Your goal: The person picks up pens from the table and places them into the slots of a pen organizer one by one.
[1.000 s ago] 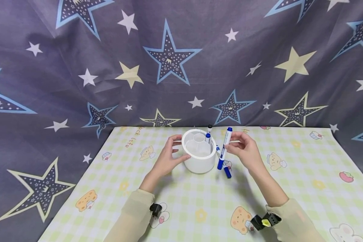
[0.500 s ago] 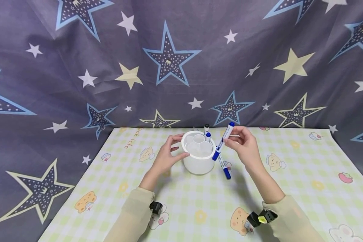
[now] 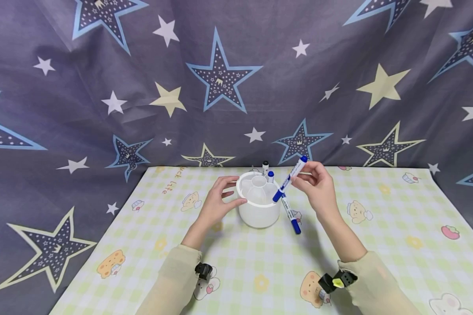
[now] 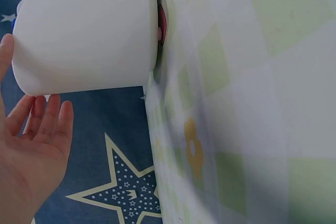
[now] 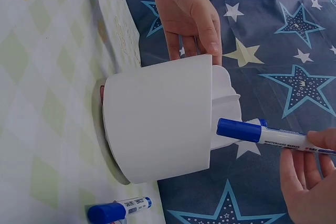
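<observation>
A round white pen holder (image 3: 259, 216) with inner compartments stands upright on the table. My left hand (image 3: 217, 203) holds its left side, thumb at the near rim and fingers behind; the left wrist view shows those fingertips (image 4: 52, 106) at the holder's wall. My right hand (image 3: 320, 188) pinches a blue-and-white whiteboard marker (image 3: 294, 175), tilted, its lower blue end over the holder's right rim. A black-capped marker (image 3: 265, 168) and a blue-capped marker (image 3: 270, 176) stand in the holder's back compartments. Another blue marker (image 3: 289, 212) lies on the table right of the holder.
A green-checked tablecloth (image 3: 240, 275) with cartoon prints covers the table. Behind it hangs a dark curtain (image 3: 236, 127) with stars. Small black devices sit at the left cuff (image 3: 203, 271) and the right cuff (image 3: 337, 280).
The held marker has tilted further, its lower end moving left and up to the holder's rim. The holder has turned a little, its black-capped marker shifting left. My left hand stays at the holder.
</observation>
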Demonstrator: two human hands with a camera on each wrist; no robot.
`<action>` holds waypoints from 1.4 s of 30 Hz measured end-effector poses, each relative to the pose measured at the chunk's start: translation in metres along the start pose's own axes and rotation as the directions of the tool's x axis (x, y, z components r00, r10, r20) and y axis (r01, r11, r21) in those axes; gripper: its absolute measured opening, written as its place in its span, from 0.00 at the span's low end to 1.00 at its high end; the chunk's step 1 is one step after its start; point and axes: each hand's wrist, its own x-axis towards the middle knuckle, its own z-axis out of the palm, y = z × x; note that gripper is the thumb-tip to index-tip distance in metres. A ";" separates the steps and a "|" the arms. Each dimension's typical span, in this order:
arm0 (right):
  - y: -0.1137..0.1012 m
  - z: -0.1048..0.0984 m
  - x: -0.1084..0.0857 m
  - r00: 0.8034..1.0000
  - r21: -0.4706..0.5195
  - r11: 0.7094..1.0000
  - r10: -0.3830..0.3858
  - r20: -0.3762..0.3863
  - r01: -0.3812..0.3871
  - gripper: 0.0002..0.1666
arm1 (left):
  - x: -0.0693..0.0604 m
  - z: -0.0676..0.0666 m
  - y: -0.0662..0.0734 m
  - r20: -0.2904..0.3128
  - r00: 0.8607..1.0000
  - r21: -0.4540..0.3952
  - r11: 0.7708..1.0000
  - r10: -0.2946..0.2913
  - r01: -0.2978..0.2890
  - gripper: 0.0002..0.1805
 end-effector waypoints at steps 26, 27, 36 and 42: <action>0.014 0.010 -0.001 0.996 -0.001 0.997 0.080 0.048 -0.080 0.15 | -0.011 -0.004 0.047 0.039 0.994 -0.002 0.995 -0.101 0.101 0.36; 0.015 0.009 -0.001 0.995 -0.007 0.996 0.087 0.055 -0.087 0.15 | -0.012 -0.004 0.049 0.041 0.994 0.000 0.995 -0.098 0.098 0.36; 0.019 0.006 -0.002 0.991 -0.027 0.995 0.098 0.090 -0.096 0.16 | -0.012 -0.005 0.049 0.035 0.995 0.004 0.996 -0.093 0.093 0.36; 0.020 0.003 -0.002 0.991 -0.034 0.994 0.102 0.092 -0.099 0.17 | -0.013 -0.005 0.050 0.035 0.994 0.006 0.995 -0.103 0.103 0.36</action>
